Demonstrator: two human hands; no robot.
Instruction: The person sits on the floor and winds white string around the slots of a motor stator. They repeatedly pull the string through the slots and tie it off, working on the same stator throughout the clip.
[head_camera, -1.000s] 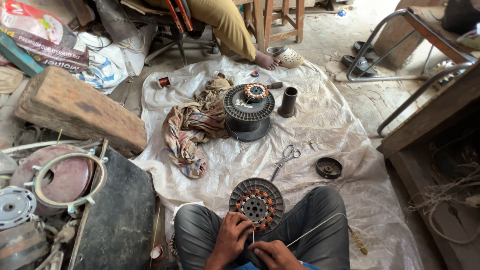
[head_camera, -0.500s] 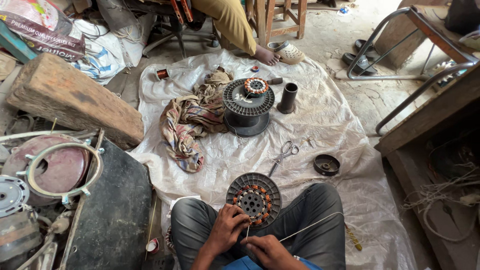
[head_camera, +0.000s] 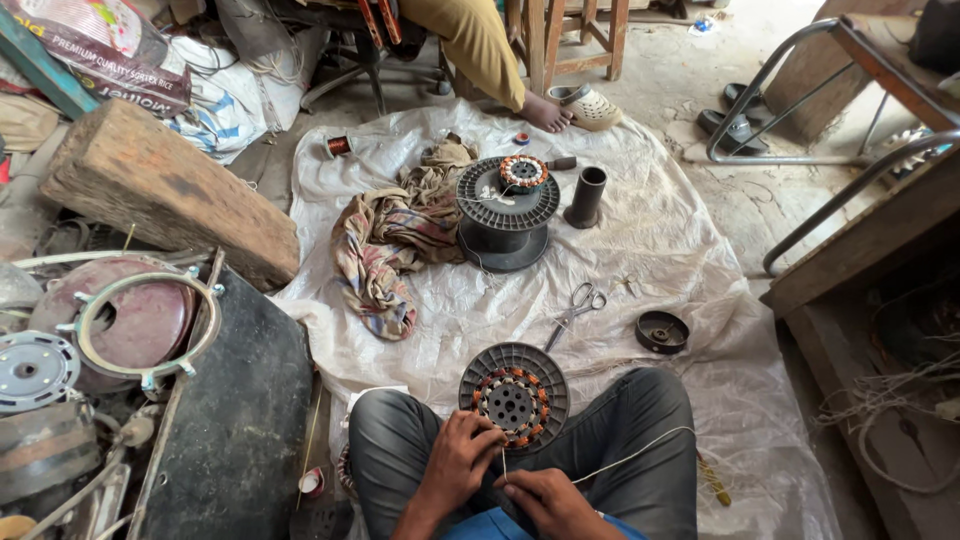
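Sat cross-legged on a white sheet (head_camera: 680, 250), a stator (head_camera: 513, 398) with orange-tipped coils propped between the knees. Left hand (head_camera: 457, 462) curled at the stator's near rim, fingertips closed on its edge. Right hand (head_camera: 545, 497) lower, just beside the left, thumb and forefinger pinched shut on a thin pale cord (head_camera: 630, 458) — trailed off rightward over the thigh, with a short end standing up between the two hands. Scissors (head_camera: 575, 310) lay open on the sheet just beyond the stator, a small black cap (head_camera: 661, 332) to their right. Farther off, well apart from the hands: a black spool (head_camera: 507, 215) carrying a smaller wound core (head_camera: 524, 172), a dark tube (head_camera: 586, 196) upright beside it, a crumpled cloth (head_camera: 395, 240) to its left.
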